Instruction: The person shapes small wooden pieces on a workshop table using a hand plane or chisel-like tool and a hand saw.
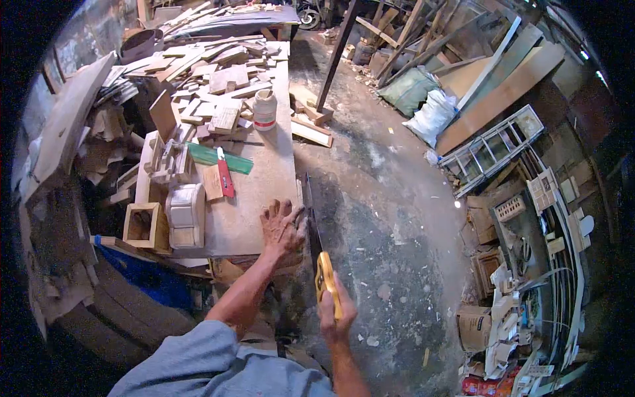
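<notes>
My right hand (336, 308) is wrapped around the yellow handle of a handsaw (325, 274). The saw's dark, narrow blade points away from me, alongside the right edge of the workbench (268, 185). Near the bench's front right corner, my left hand (283, 228) presses down with fingers spread, its thumb side close to the blade. A thin wooden edge (299, 193) shows just beyond those fingers, next to the saw. Left of that hand lies a red utility knife (225, 175) across a small wood piece (212, 183) and a green strip (218, 157).
A white bottle (264, 111) stands on the bench before a heap of wood offcuts (218, 83). Wooden boxes (147, 226) sit at the bench's left. On the right are a white sack (433, 116), a ladder-like frame (493, 149), leaning boards (503, 96) and a cardboard box (474, 327).
</notes>
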### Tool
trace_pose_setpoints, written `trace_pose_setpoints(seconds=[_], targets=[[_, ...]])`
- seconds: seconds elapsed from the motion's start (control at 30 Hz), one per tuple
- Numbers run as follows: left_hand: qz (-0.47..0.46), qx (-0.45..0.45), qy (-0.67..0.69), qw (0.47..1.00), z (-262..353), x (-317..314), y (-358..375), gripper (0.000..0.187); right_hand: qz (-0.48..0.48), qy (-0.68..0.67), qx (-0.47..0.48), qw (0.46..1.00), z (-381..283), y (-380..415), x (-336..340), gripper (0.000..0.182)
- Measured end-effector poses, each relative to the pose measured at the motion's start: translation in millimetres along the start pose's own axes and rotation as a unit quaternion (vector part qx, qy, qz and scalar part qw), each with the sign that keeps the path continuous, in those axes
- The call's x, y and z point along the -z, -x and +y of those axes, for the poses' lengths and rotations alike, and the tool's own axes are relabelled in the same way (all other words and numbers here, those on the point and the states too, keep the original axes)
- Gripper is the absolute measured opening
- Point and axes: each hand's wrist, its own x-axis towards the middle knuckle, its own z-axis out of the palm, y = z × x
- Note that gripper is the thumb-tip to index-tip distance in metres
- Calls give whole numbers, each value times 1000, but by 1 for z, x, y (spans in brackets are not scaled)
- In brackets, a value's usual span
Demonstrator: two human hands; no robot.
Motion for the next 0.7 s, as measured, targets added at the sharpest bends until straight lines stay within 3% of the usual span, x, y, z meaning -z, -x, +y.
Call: trace_pose_setpoints(seconds=[0.07, 0.17, 0.27, 0.33, 0.37, 0.47, 0.53, 0.7], targets=[[-17, 7, 10, 1000, 0, 0, 10, 38, -40, 7, -98, 994, -2, -10, -4, 50], [3, 2, 26, 1000, -3, -3, 6, 38, -12, 61, 1, 998, 31, -7, -13, 47], [23, -3, -3, 1000, -1, -3, 7, 37, -1, -77, -92, 993, 3, 15, 11, 44], [9, -4, -3, 1000, 2, 6, 4, 37, 6, -174, -263, 949, -9, 26, 33, 45], [22, -18, -1, 1000, -3, 0, 5, 37, 14, -114, -212, 971, -11, 16, 31, 44], [9, -1, 12, 1000, -3, -2, 4, 38, 15, -115, -222, 968, -29, -10, 27, 44], [14, -3, 9, 1000, -2, -1, 3, 38, 0, -91, -147, 985, -15, -10, 20, 43], [40, -3, 18, 999, -1, -1, 2, 36, 10, -69, -140, 988, -2, 0, 4, 44]])
